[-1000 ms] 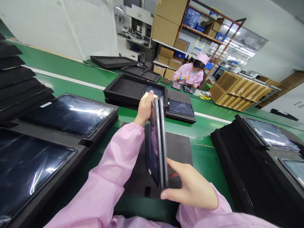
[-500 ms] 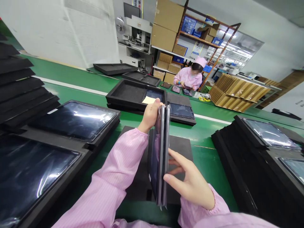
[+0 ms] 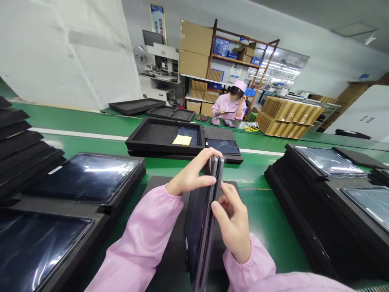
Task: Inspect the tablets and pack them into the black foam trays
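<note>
Two thin dark tablets (image 3: 202, 227) stand on edge, face to face, over a black foam pad (image 3: 170, 243). My left hand (image 3: 194, 172) is closed on their upper end, with its thumb on the near edge and its fingers over the top. Lower on the right side, my right hand (image 3: 233, 217) grips the same pair between thumb and fingers. The tablets touch or nearly touch along their edges. Clear film shows at their top corner. Their lower end runs to the bottom of the picture.
Black foam trays with screens lie at left (image 3: 105, 209) and right (image 3: 331, 184). Ahead, a black tray (image 3: 146, 142) holds a screen with a yellow note (image 3: 182, 140). A person (image 3: 229, 103) in pink sits beyond, near cardboard dividers (image 3: 288, 117).
My left thumb has come round onto the tablets' near edge. The tablets and both hands sit lower in view, and my right fingers have closed in. The person beyond has raised a hand to the head.
</note>
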`<state>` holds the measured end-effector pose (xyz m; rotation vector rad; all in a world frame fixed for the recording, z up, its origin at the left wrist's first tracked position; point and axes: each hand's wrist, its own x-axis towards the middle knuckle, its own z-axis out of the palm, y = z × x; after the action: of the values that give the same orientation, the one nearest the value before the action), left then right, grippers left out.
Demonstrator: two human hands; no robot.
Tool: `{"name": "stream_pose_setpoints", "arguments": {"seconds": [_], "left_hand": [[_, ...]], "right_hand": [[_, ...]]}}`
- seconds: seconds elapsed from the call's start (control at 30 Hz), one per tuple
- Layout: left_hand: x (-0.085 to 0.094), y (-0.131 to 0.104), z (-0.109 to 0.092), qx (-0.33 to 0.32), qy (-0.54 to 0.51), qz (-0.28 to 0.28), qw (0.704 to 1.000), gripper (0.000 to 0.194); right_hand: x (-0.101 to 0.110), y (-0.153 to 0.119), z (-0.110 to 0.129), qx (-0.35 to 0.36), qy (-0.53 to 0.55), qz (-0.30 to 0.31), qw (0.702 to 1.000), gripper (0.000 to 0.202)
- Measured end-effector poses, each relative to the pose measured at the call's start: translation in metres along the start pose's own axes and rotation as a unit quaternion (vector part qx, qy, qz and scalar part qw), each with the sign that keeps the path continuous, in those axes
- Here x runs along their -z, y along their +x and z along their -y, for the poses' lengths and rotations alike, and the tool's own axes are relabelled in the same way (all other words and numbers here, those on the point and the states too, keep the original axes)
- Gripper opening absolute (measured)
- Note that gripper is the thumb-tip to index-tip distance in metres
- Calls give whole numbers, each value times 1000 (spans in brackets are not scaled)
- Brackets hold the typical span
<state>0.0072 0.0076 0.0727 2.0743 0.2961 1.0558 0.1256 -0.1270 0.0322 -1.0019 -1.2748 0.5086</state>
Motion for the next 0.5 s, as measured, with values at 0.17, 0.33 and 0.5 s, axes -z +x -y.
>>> {"name": "stream_pose_setpoints", "arguments": {"seconds": [0.17,0.33,0.5], "left_hand": [[2,-2,-22,16,30,122,992,59],[2,-8,-31,36,48,151,987,60],[1,-12,-35,52,33,158,985,60]], "right_hand": [[-4,0,0,-28,62,-47,997,47],[-4,-1,3,-62,179,-35,981,44],[-4,-3,3,-78,214,-10,974,46]]}}
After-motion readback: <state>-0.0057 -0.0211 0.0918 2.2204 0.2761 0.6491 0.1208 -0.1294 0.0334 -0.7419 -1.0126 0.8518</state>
